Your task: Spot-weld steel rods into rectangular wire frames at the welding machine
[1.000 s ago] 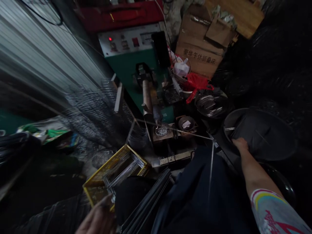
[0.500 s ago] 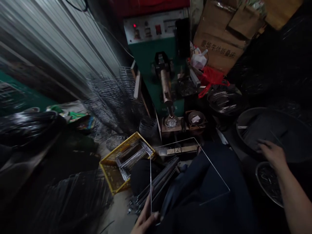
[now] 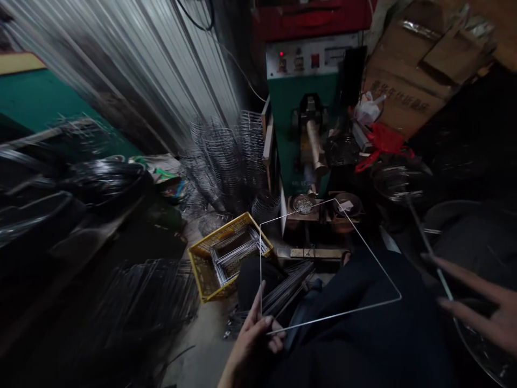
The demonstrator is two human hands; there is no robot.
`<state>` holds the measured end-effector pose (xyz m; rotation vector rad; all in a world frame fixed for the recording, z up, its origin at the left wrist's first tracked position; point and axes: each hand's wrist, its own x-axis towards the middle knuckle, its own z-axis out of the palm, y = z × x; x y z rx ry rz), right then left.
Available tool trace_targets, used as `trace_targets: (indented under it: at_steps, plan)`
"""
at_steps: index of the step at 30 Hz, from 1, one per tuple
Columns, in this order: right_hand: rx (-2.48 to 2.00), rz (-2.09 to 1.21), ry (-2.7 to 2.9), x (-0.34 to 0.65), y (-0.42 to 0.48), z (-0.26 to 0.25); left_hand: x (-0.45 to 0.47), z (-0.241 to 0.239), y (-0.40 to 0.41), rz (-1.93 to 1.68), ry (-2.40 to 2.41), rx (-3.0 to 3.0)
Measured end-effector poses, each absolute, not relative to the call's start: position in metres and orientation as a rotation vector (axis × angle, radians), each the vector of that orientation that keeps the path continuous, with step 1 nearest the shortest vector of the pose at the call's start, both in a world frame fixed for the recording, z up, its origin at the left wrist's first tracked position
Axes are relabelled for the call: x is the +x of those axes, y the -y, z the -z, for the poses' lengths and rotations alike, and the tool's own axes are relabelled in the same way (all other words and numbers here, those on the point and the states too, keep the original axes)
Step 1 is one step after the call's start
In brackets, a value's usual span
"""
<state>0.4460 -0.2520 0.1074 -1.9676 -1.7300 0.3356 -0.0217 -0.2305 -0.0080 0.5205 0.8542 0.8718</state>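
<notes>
Pinched in the fingers of my left hand (image 3: 258, 330) is the lower left corner of a thin wire frame (image 3: 331, 316), bent into a four-sided shape and tilted over my lap. At the right, my right hand (image 3: 480, 307) has a thin straight metal rod (image 3: 442, 279) between thumb and fingers; the rod is smeared by motion. A bundle of dark wire pieces (image 3: 291, 288) lies by my legs, close to the left hand. Beyond it, a yellow plastic crate (image 3: 201, 288) contains several bent wire frames (image 3: 238, 252). Below the right hand is a round container (image 3: 470, 345) with small shiny pieces.
A green machine (image 3: 283, 102) with a red light and a protruding metal arm (image 3: 317, 145) stands ahead. Below that arm is a small dish of metal bits (image 3: 302, 203). Wire baskets (image 3: 222, 156) are stacked left of it. A cardboard box (image 3: 398, 81) leans at the right.
My right hand has moved away from the dark round tub, now with a rod in it. The wire frame has tilted up slightly in my left hand. The view has swung left.
</notes>
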Motion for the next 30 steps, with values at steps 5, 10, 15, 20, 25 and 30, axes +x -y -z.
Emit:
trace_targets:
  at_steps: [5,10,15,20,25,30]
  plan:
    - [-1.600,-0.629,2.302,0.357,0.244,-0.102,-0.016,0.003,0.226,-0.850,-0.859,0.608]
    - [-1.435,-0.787,2.379,0.315,0.224,-0.074,-0.011,0.000,0.226,-0.793,-0.831,0.654]
    - [-1.398,-0.869,2.383,0.307,0.215,-0.058,-0.007,0.004,0.223,-0.771,-0.814,0.671]
    - [-1.421,-0.886,2.362,0.305,0.212,-0.054,-0.006,0.005,0.219,-0.749,-0.774,0.662]
    - [-1.421,-0.848,2.345,0.303,0.210,-0.057,-0.002,0.006,0.217,-0.761,-0.747,0.650]
    - [-1.403,-0.851,2.350,0.300,0.209,-0.055,-0.002,0.007,0.214,-0.726,-0.717,0.676]
